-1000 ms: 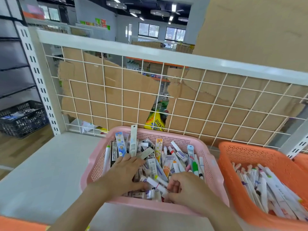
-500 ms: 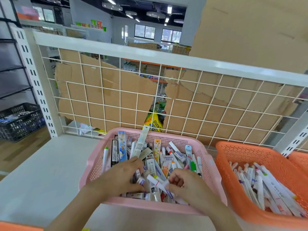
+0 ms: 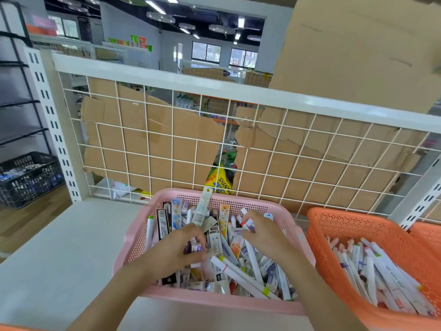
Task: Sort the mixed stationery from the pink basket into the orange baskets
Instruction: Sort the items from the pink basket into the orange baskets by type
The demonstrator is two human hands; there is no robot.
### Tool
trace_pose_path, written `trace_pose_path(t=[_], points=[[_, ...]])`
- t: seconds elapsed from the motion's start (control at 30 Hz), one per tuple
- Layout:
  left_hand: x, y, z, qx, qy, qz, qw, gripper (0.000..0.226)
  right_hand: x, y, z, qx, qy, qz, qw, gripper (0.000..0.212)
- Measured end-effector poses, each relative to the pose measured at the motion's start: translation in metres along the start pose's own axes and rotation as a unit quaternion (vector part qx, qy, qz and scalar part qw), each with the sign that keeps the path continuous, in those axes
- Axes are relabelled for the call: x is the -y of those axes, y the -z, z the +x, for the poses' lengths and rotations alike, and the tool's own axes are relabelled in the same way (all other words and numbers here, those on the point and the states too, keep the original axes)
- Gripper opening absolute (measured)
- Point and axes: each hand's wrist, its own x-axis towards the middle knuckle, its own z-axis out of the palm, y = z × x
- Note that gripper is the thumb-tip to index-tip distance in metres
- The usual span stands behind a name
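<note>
While both my forearms reach up from the bottom edge, the widest thing before me is the white wire grid panel (image 3: pixel 262 149) across the middle of the frame, with torn brown cardboard (image 3: pixel 148 154) behind it. Below it, at lower left, lies the pale shelf top (image 3: pixel 59 247). On that top, in the lower centre, stands the pink basket (image 3: pixel 214 304), heaped with mixed stationery (image 3: pixel 238 274): white markers, carded pens and small packets lying every way. Just beside it at lower right is an orange basket (image 3: pixel 334 225) holding white markers (image 3: pixel 372 271) that lie roughly parallel. The corner of a second orange basket (image 3: pixel 429 235) shows at the right edge. A black crate (image 3: pixel 28 177) sits on the floor at the left edge.

My left hand (image 3: pixel 174 254) is palm down inside the pink basket, left of its centre, wrist over the near rim, fingers curled down into the pile. A small white-and-purple piece (image 3: pixel 194 248) is at its fingertips, but blur keeps me from telling whether I grip it. My right hand (image 3: pixel 265 235) is further back, right of centre, palm down, fingers bent toward the upper left and pinching a short white marker with a red band (image 3: pixel 244 223).
</note>
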Motion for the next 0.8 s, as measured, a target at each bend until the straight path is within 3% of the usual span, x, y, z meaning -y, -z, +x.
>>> trace_pose_path(t=[0.1, 0.27, 0.5, 0.67, 0.8], points=[[0.002, 0.002, 0.000, -0.053, 0.018, -0.047, 0.997, 0.017, 0.004, -0.004, 0.015, 0.032, 0.007, -0.074, 0.997, 0.035], [0.004, 0.007, 0.001, -0.133, 0.022, -0.086, 0.987, 0.015, 0.008, -0.012, 0.024, 0.031, 0.035, -0.120, 0.992, 0.021], [0.001, 0.013, 0.003, -0.205, 0.057, -0.080, 0.974, 0.011, 0.001, 0.001, 0.009, -0.096, 0.014, 0.013, 0.995, 0.017], [-0.008, 0.017, 0.003, -0.233, 0.051, -0.038, 0.970, 0.014, -0.022, 0.016, -0.024, -0.172, 0.002, 0.040, 0.984, 0.013], [-0.021, 0.014, 0.008, -0.253, 0.063, -0.011, 0.965, 0.015, -0.047, 0.029, -0.058, -0.246, -0.056, 0.029, 0.967, 0.015]])
